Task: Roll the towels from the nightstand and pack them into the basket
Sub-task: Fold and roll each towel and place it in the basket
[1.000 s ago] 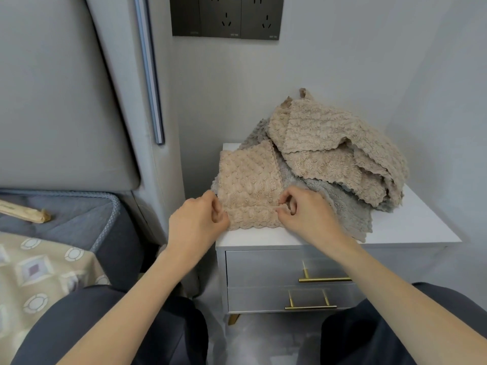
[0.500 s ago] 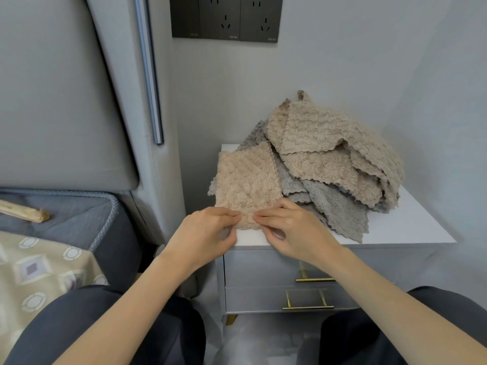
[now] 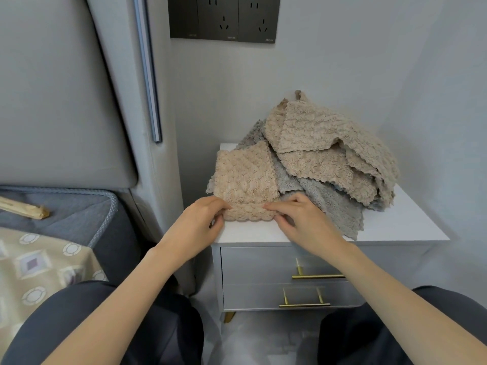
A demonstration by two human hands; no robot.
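Observation:
A folded beige towel [image 3: 245, 180] lies flat at the front left of the white nightstand [image 3: 403, 227]. Its near edge is turned up into a small roll. My left hand [image 3: 195, 227] pinches the left end of that roll. At the roll's right end my right hand [image 3: 303, 219] pinches it, fingers curled over the fabric. Behind and to the right sits a loose pile of beige towels [image 3: 329, 143] on top of grey towels [image 3: 329, 201]. No basket is in view.
The nightstand has two drawers with gold handles [image 3: 316, 276]. A padded grey headboard [image 3: 66, 101] and the bed corner [image 3: 79, 206] stand to the left, with a wooden stick [image 3: 23, 209] on the mattress. Walls close in behind and to the right. My knees frame the floor below.
Both hands came from the towel's sides to its near edge and turned that edge up into a small roll.

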